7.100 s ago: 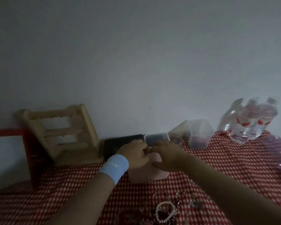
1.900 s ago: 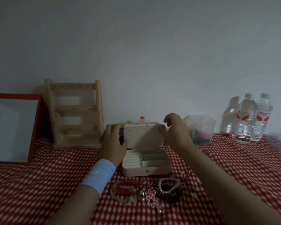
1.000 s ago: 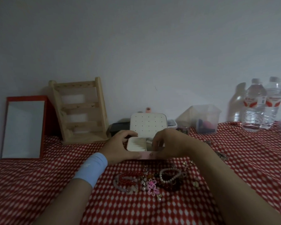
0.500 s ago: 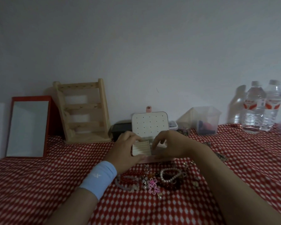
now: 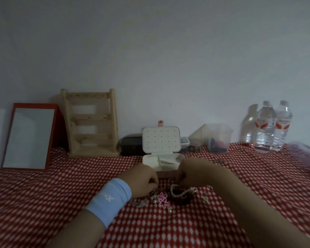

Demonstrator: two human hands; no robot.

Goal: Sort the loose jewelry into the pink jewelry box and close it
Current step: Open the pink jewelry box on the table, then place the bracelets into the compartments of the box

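The pink jewelry box (image 5: pixel 162 162) stands open at the table's middle, its dotted cream lid (image 5: pixel 161 139) upright and its compartments showing. Just in front lies a pile of loose jewelry: a pearl bracelet (image 5: pixel 180 192), a pink flower charm (image 5: pixel 162 199), dark beads and pale beads. My left hand (image 5: pixel 141 181), with a light blue wristband, rests curled at the pile's left edge. My right hand (image 5: pixel 190 170) reaches down over the pile's back, by the box's front right corner. Both sets of fingertips are hidden among the jewelry, so any hold is unclear.
A red-framed mirror (image 5: pixel 30 136) and a wooden rack (image 5: pixel 90 124) lean on the wall at left. A black box (image 5: pixel 130 145), small containers, a clear tub (image 5: pixel 217 137) and two water bottles (image 5: pixel 272 126) line the back. A red checked cloth (image 5: pixel 43 194) covers the table.
Both hands have left the box and dropped toward me onto the jewelry pile. The box stays open, its lid upright.
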